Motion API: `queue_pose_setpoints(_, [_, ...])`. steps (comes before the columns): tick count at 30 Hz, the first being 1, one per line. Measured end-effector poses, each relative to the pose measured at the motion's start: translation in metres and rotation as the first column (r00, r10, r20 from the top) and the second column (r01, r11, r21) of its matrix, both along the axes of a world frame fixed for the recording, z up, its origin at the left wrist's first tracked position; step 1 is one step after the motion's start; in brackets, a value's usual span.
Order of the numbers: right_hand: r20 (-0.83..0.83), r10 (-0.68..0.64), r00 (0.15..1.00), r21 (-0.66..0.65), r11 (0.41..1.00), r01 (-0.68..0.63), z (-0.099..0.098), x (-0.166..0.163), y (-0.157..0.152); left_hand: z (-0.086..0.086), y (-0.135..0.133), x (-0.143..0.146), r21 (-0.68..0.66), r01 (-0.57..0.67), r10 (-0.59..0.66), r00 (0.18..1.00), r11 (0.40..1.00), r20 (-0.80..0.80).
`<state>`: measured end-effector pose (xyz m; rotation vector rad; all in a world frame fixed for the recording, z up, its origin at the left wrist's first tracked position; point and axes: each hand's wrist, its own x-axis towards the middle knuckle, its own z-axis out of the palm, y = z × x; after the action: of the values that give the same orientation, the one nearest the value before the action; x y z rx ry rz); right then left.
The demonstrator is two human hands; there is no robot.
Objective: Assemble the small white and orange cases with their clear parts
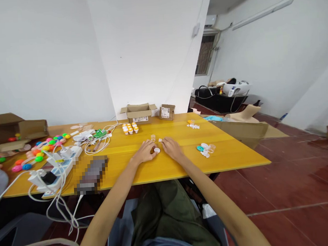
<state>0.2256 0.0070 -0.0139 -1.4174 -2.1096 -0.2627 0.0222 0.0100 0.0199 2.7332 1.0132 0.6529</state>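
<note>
My left hand (145, 152) is low over the table, its curled fingers and thumb closing on the edge of a small white round part (157, 150). Across from it, my right hand (171, 148) has a small white piece with cut-outs (160, 140) at its fingertips. Just beyond both hands stands a small clear cup (153, 137). To the right lie several loose white parts (205, 154), a teal disc (200, 148) and another clear cup (212, 148). How firmly the fingers grip is hard to see at this size.
Several orange-and-white containers (130, 128) stand in front of an open carton (138, 112) and a smaller box (167, 112). More white parts (193, 126) lie at the back right. Power strips (69, 161), white cables, a phone (92, 174) and colourful balls (45, 148) occupy the left.
</note>
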Motion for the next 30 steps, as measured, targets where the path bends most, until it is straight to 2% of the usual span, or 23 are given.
queue_pose_setpoints(5, [-0.056,0.222,0.973,0.018,0.975,-0.221,0.005,-0.003,-0.019,0.0,0.0,0.001,0.02,0.004,-0.004,1.0,1.0,0.011])
queue_pose_setpoints(9, [-0.066,0.294,0.953,-0.002,0.955,-0.295,0.013,-0.007,-0.025,0.0,0.001,0.001,0.025,0.012,-0.012,1.0,1.0,0.009])
queue_pose_setpoints(15, [-0.047,0.313,0.948,0.017,0.95,-0.313,0.016,-0.008,-0.027,0.001,0.001,0.001,0.02,0.006,-0.006,1.0,1.0,0.001])
queue_pose_setpoints(30, [0.079,0.277,0.958,0.142,0.948,-0.286,0.007,-0.008,-0.025,0.0,0.001,0.002,0.04,-0.008,0.009,1.0,0.999,-0.026])
